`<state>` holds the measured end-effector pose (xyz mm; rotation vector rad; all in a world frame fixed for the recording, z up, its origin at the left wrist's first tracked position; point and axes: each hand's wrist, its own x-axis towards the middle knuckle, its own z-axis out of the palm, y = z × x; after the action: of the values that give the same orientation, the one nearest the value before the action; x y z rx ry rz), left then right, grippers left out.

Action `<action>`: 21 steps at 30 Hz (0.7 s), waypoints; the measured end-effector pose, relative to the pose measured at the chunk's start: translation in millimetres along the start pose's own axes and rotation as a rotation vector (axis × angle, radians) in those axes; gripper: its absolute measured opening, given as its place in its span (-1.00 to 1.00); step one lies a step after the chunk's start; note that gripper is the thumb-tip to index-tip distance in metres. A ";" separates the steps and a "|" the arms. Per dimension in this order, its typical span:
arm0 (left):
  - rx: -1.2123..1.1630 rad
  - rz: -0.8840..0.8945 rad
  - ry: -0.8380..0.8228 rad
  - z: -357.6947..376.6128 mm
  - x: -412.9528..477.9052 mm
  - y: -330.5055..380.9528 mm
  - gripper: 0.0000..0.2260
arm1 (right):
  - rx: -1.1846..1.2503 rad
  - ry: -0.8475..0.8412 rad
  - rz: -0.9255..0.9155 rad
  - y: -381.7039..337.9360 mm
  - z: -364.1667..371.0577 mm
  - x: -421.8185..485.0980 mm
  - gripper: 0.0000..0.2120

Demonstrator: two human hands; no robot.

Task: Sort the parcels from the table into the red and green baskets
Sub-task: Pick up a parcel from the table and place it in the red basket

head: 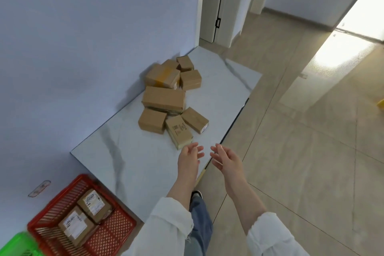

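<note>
Both hands, left (190,157) and right (225,159), are held open and empty near the boxes (164,97) on the surface (218,81); 2 parcels (83,216) are seen in the red basket (110,233).

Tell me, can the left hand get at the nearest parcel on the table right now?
Probably yes. The left hand is open and empty, its fingertips right beside the nearest parcel, and nothing lies between them on the table.
</note>
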<state>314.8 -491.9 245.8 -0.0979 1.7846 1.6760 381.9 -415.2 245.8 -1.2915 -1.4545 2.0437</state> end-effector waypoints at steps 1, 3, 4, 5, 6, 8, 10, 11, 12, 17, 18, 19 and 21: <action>-0.009 -0.004 0.005 9.4 14.7 5.3 -0.79 | -0.002 -0.007 0.006 -8.4 -0.6 17.9 -0.82; -0.025 -0.015 0.017 24.6 43.7 16.0 -0.79 | -0.021 -0.022 0.018 -25.7 0.7 52.4 -0.86; -0.038 -0.031 0.027 31.2 60.7 21.9 -0.80 | -0.037 -0.024 0.032 -33.9 2.7 72.1 -0.87; -0.050 -0.055 0.039 36.7 77.8 27.6 -0.81 | -0.053 -0.026 0.048 -41.5 4.7 91.1 -0.87; -0.059 -0.081 0.056 40.6 92.2 33.1 -0.81 | -0.071 -0.031 0.064 -48.1 6.4 106.6 -0.88; -0.070 -0.119 0.102 50.1 126.3 46.9 -0.78 | -0.110 -0.057 0.079 -64.7 11.7 142.1 -0.86; -0.073 -0.137 0.145 58.8 157.7 61.9 -0.75 | -0.127 -0.074 0.085 -82.3 17.9 174.9 -0.85; -0.074 -0.148 0.159 62.7 171.0 70.3 -0.75 | -0.138 -0.079 0.091 -90.9 21.4 189.3 -0.86; -0.076 -0.152 0.170 66.3 182.6 78.4 -0.75 | -0.147 -0.088 0.095 -98.9 25.3 201.9 -0.87; -0.125 -0.151 0.263 77.7 236.3 112.8 -0.78 | -0.240 -0.178 0.116 -125.2 47.5 268.6 -0.86; -0.135 -0.150 0.287 78.7 246.2 116.6 -0.78 | -0.267 -0.208 0.119 -128.5 52.3 284.0 -0.86; -0.147 -0.152 0.314 79.2 256.2 119.5 -0.79 | -0.293 -0.242 0.122 -131.5 57.5 299.8 -0.86; -0.186 -0.165 0.385 80.6 275.6 120.3 -0.82 | -0.350 -0.306 0.134 -136.2 66.5 331.2 -0.87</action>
<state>78.2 -292.4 212.1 -0.6713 1.8250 1.7849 117.4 -167.4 209.1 -1.2702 -1.9850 2.2209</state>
